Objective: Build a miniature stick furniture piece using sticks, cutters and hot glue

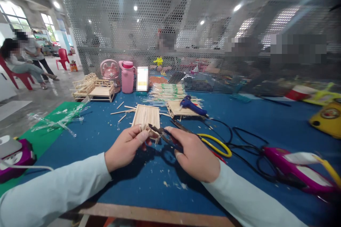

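Just on the near side of the slatted wooden panel (146,115), the left hand (125,149) pinches a small wooden piece (155,135) between thumb and fingers, and the right hand (197,154) is closed around the pliers (169,138). The tips of the pliers are very near to the left fingertips, so a slip could nip the skin; the thin wood could also split, if it is squeezed too strongly. Whether the tips really bite the wood, I cannot tell, because the fingers partly cover this place. The hands also hide the near edge of the panel, and a careless push could shift it.

To the right of the panel, the yellow-handled tool (215,138) is partly covered by the right hand. Farther to the right of the panel lie black cables (246,145); a sleeve (239,195) catching one could perhaps drag the blue glue gun (193,105), which rests on a small wooden frame (174,108) beside the panel. Whether the gun is hot, one cannot see. Beyond the panel, the bundled sticks (167,92) are hard to separate by eye, and behind them the perforated screen (119,25) makes a person (167,44) unclear
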A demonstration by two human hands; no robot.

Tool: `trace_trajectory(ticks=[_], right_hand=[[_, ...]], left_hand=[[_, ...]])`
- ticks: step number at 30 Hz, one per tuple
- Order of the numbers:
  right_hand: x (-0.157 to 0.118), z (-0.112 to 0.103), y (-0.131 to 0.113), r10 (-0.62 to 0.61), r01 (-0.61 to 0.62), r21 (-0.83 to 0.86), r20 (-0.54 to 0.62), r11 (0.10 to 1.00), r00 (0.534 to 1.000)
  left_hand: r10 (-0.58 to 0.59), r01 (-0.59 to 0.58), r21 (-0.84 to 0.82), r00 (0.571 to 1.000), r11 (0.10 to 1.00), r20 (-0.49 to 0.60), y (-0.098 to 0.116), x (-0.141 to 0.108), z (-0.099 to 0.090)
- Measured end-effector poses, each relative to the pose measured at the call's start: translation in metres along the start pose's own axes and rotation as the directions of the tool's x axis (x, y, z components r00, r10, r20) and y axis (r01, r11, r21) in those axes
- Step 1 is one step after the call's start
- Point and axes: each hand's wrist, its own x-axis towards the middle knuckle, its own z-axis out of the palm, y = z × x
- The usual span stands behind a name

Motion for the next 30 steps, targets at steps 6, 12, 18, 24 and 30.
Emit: trace_trajectory(ticks=[6,12,18,24,30], right_hand=[[-0.002,0.005,-0.005,0.019,-0.018,0.048,-0.016,0.999,1.000],[-0.004,0.010,0.000,-0.015,0.015,0.061,-0.008,0.998,1.000],[-0.006,0.015,0.012,-0.085,0.087,0.053,-0.039,0.995,0.996],[-0.005,0.010,0.010,-0.074,0.072,0.064,0.032,0.995,0.997],[0.003,0.006,0.009,-0.043,0.044,0.077,-0.011,0.996,0.999]], left_hand=[[-0.013,0.013,0.113,1.000,0.994,0.007,0.000,-0.002,-0.001],[0.031,-0.050,0.263,0.997,0.963,0.074,0.005,-0.004,-0.004],[0.077,-0.111,0.357,0.991,0.927,0.107,0.005,-0.007,-0.005],[0.035,-0.069,0.291,0.992,0.954,0.123,-0.001,-0.004,-0.006],[-0.121,0.119,0.066,0.992,0.991,0.020,0.002,-0.001,0.000]])
